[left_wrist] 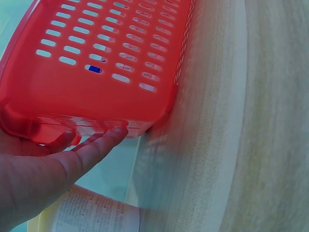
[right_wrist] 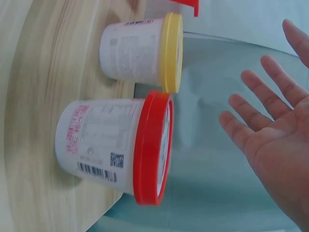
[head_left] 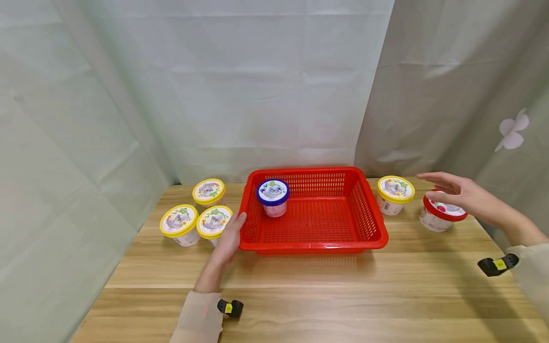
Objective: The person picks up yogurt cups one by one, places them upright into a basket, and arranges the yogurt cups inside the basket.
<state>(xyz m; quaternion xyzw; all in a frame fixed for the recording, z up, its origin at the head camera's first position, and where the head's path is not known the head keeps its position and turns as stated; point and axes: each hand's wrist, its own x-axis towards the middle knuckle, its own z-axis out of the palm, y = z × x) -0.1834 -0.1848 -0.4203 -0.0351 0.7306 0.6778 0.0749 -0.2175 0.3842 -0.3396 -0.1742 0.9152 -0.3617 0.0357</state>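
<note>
A red plastic basket (head_left: 306, 245) stands on the wooden table with a blue-lidded tub (head_left: 274, 193) inside at its left. My left hand (head_left: 227, 240) holds the basket's left rim, thumb over the edge. In the left wrist view its fingers (left_wrist: 99, 150) lie along the outside of the slotted wall. On the right, my right hand (head_left: 476, 197) hovers over a red-lidded tub (head_left: 435, 223), overlapping its lid in the head view. The right wrist view shows the palm and spread fingers (right_wrist: 265, 96) apart from the red lid (right_wrist: 150, 147), with nothing held.
Yellow-lidded tubs stand left of the basket: one behind (head_left: 208, 190), one at front left (head_left: 179, 221) and one (head_left: 214, 221) beside my left hand. Another yellow-lidded tub (head_left: 395, 190) stands between basket and red-lidded tub. Pale curtains (head_left: 266, 85) hang behind the table.
</note>
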